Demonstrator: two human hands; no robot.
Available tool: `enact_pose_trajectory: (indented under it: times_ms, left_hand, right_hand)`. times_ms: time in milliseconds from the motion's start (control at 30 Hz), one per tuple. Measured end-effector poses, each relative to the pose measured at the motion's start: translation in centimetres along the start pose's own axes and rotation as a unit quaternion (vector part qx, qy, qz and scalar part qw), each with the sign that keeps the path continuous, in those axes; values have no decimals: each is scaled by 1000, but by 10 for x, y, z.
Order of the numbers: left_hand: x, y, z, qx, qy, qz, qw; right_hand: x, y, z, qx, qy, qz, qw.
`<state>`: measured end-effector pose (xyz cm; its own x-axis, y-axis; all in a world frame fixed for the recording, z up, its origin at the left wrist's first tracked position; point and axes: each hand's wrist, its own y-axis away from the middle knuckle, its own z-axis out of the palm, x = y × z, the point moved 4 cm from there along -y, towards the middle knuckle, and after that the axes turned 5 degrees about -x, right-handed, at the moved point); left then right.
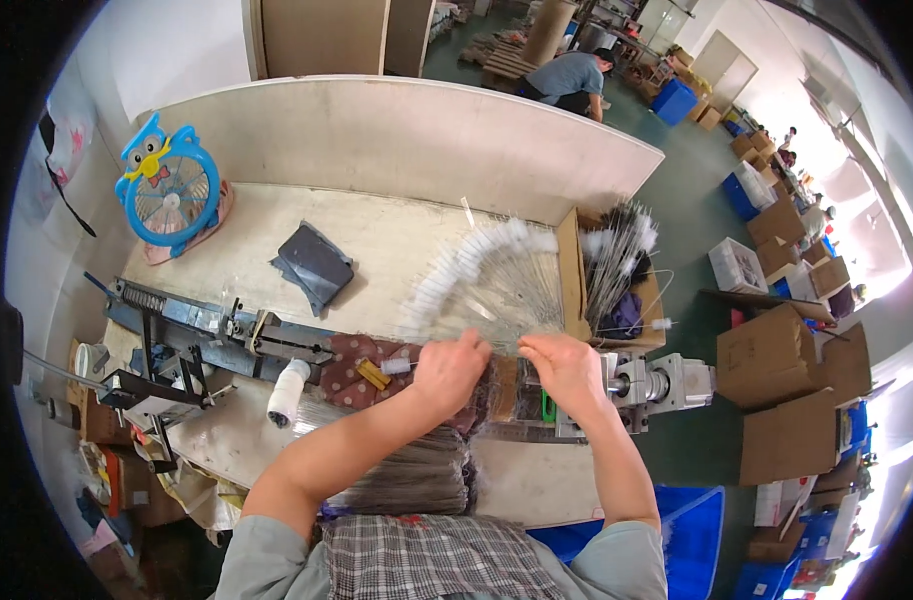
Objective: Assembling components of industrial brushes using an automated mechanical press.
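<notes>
A fan of white-tipped wire brushes (pixel 487 280) lies on the pale surface (pixel 397 235). Both hands pinch at its near edge: left hand (pixel 449 368) and right hand (pixel 565 368), each grip closed on wire ends.

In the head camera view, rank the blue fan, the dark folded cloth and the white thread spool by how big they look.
1. Blue fan, clearly the largest.
2. Dark folded cloth, smaller than the fan.
3. White thread spool, the smallest.
The spool lies nearer the camera, yet it looks smallest, so the order seems safe.
</notes>
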<state>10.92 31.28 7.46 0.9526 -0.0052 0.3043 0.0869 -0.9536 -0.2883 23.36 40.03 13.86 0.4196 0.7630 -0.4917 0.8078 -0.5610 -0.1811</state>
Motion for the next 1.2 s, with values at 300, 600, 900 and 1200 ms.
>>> enact_pose_trajectory:
  times_ms: [300,600,900,1200]
  left_hand:
    - [-39,-38,37,-48,-148,3,988]
    - [-27,122,-61,68,153,-92,982]
    - [-77,178,-80,166,778,-362,486]
    - [-103,164,-52,-40,325,-465,823]
  right_hand:
    - [-23,-13,-3,-150,-43,-51,986]
    - [-105,-55,70,-102,-124,-253,954]
    - [-152,-68,114,-81,-38,-225,970]
    - [-151,-66,106,-75,-33,-226,971]
